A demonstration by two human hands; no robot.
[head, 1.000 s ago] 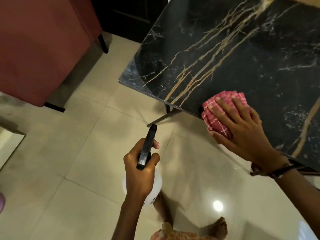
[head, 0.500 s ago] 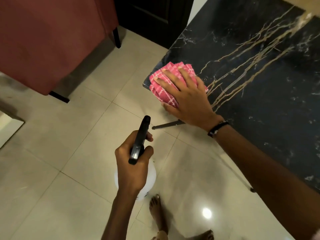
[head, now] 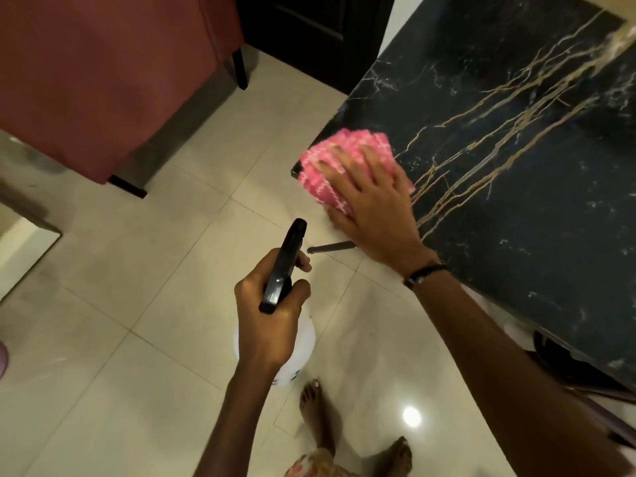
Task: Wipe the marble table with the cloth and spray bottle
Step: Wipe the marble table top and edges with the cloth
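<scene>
- The right hand lies flat on a pink cloth, fingers spread wide and pressing it down onto the table.
- The cloth is bunched in folds and blurred; it sits at the near left corner of the table top, its left edge reaching the corner's rim.
- The table top is black marble with gold and white veins running across it. A thin metal leg shows under the corner, just below the right hand.
- A dark band circles the right wrist, and the forearm stretches back toward the lower right.
- The left hand is curled tight around the neck of a spray bottle, held over the floor and apart from the table.
- The bottle's black trigger head points up and away toward the table corner; one finger is hooked in front of it. The white body hangs below the fist, mostly hidden by the hand.
- The floor is pale glossy tile with a bright light spot reflected near the bottom.
- Two bare feet stand on the tile below the bottle.
- A red chair with dark legs stands at the upper left, well apart from the table.
</scene>
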